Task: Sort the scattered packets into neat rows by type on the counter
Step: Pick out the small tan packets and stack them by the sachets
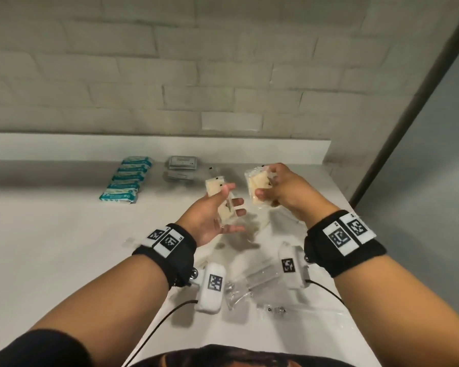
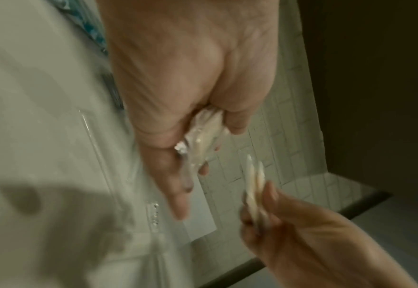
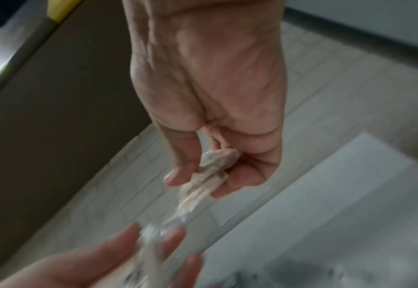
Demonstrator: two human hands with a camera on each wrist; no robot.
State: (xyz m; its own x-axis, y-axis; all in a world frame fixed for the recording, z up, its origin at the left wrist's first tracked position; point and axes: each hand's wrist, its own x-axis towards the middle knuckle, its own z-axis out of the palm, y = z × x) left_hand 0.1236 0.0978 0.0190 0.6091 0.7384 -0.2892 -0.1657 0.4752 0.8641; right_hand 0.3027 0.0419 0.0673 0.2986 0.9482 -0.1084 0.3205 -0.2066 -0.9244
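Both hands are raised above the white counter (image 1: 64,234). My left hand (image 1: 235,200) pinches a small stack of cream packets in clear wrap (image 1: 214,189) between thumb and fingers; the left wrist view shows that stack (image 2: 205,134) edge-on in the hand (image 2: 198,152). My right hand (image 1: 269,185) grips another bunch of cream packets (image 1: 255,178) just to the right, apart from the left stack; they also show in the right wrist view (image 3: 212,163). A row of teal packets (image 1: 127,178) and a pile of grey packets (image 1: 182,168) lie at the back.
Several clear-wrapped packets (image 1: 252,282) lie scattered on the counter below my wrists. A white ledge (image 1: 223,149) and a brick wall close the back. The counter ends at its right edge (image 1: 355,215), beside a dark frame.
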